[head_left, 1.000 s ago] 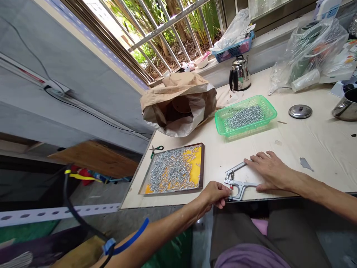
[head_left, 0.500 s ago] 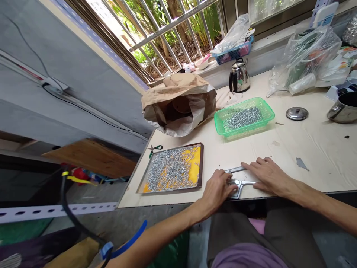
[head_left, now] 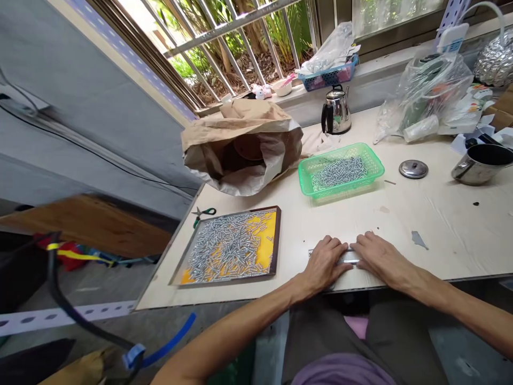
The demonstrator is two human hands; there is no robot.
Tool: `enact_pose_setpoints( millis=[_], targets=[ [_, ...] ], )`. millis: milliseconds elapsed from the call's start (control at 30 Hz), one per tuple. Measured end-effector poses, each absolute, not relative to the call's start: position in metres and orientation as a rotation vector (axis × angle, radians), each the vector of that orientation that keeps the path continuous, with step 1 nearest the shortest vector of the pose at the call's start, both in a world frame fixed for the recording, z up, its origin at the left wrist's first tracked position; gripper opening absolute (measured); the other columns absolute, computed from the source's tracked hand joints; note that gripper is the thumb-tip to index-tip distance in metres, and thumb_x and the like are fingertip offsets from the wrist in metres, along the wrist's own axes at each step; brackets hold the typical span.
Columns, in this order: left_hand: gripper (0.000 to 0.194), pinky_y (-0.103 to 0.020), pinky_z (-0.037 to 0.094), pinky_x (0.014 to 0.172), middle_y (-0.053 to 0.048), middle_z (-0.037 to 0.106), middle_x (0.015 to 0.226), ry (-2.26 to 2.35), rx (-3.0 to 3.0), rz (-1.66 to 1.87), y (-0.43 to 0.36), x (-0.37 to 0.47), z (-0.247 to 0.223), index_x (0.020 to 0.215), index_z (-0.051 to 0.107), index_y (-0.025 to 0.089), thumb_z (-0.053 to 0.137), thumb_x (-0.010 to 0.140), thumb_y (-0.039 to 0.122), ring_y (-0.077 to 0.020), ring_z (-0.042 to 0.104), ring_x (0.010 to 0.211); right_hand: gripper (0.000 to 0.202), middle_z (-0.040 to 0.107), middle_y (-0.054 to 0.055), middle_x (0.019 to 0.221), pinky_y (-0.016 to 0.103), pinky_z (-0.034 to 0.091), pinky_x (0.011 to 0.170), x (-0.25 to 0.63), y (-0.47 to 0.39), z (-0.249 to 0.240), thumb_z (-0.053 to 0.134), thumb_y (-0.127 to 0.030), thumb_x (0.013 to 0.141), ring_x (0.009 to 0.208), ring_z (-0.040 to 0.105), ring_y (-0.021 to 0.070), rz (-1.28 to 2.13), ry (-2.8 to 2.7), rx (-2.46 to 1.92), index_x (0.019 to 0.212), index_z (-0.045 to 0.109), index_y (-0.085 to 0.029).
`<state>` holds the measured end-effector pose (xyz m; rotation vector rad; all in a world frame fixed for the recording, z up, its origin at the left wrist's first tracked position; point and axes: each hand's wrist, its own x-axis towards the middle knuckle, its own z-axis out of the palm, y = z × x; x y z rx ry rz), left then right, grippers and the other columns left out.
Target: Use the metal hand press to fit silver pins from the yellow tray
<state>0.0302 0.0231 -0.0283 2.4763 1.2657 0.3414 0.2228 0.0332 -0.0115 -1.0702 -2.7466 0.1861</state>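
Observation:
Near the table's front edge, both of my hands are closed around a silver metal fitting (head_left: 349,256) with a flat, bar-like piece. My left hand (head_left: 324,263) covers its left part, and a short end pokes out beyond the fingers. Gripping the right end is my right hand (head_left: 380,258), its fingertips close to the left thumb. Much of the fitting is hidden under my fingers. To the left lies a shallow dark-rimmed tray (head_left: 277,235) with a yellow bottom, full of small silver metal pins (head_left: 228,246). A green plastic basket (head_left: 340,188) behind my hands holds more of them.
An open brown paper bag (head_left: 244,125) stands behind the tray, with green-handled scissors (head_left: 204,213) beside it. Farther back are a steel kettle (head_left: 336,112), a round lid (head_left: 413,169), a steel pot (head_left: 481,163) and a clear plastic bag (head_left: 425,96).
The rail and the curved bracket stood visibly apart between my hands; now my hands have drawn closer together and cover most of the fitting. The camera view has shifted slightly right.

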Motion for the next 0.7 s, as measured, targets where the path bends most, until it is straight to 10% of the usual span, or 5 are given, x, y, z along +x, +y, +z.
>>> enact_pose_setpoints(
  millis=[200,467,700],
  targets=[
    [0.017,-0.034,0.047,0.072,-0.005,0.060,0.082,1.376,2.470,0.390,0.023,0.038,-0.033,0.091,0.062,0.018,0.056,0.089,0.034,-0.0206,0.054,0.082,0.016,0.056,0.003,0.075,0.030,0.039,0.066,0.221,0.033,-0.019,0.048,-0.009,0.086,0.072,0.050,0.0182,0.178,-2.646,-1.022,0.076,0.054,-0.020],
    [0.037,-0.047,0.042,0.102,-0.017,0.050,0.134,1.445,2.567,0.645,-0.018,0.057,-0.052,0.126,0.046,0.012,0.048,0.092,0.026,-0.0293,0.041,0.130,0.043,0.060,0.012,0.099,0.040,0.047,0.078,0.238,0.061,-0.020,0.064,-0.039,0.078,0.088,0.054,0.0252,0.243,-2.744,-1.081,0.113,0.055,-0.016],
    [0.022,-0.045,0.037,0.107,-0.009,0.064,0.111,1.380,2.454,0.725,-0.036,0.068,-0.049,0.107,0.057,0.017,0.046,0.093,0.030,-0.0231,0.054,0.117,0.030,0.058,0.005,0.072,0.038,0.046,0.057,0.205,0.035,-0.032,0.036,-0.033,0.093,0.064,0.053,0.0216,0.141,-2.929,-0.974,0.095,0.066,-0.030]
  ],
)
